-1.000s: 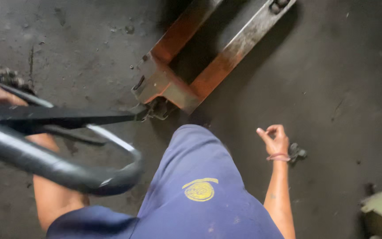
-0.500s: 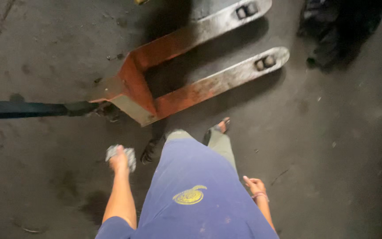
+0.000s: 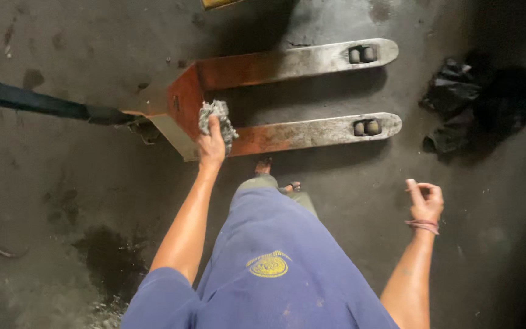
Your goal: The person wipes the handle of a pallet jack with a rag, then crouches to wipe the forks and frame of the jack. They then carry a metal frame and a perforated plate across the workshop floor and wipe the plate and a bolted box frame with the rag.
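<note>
Left hand [image 3: 211, 146]: arm stretched forward and slightly down, fingers closed around a crumpled grey rag [image 3: 216, 120], which is held up against the orange upright end of a pallet jack [image 3: 184, 103], just above the near fork [image 3: 318, 131]. Right hand [image 3: 424, 201]: arm bent out to the side, loosely curled with the forefinger raised, holding nothing; a pink band sits at the wrist. Far fork [image 3: 299, 61] lies parallel, worn to bare metal, rollers showing near both tips. Dark handle shaft [image 3: 31, 102] runs off to the left. Black crumpled bag [image 3: 458, 103] on the concrete floor [image 3: 62, 201] to the right. Half a second ago the left hand hung lower beside the body with the rag, short of the jack; it has since risen to the frame.
</note>
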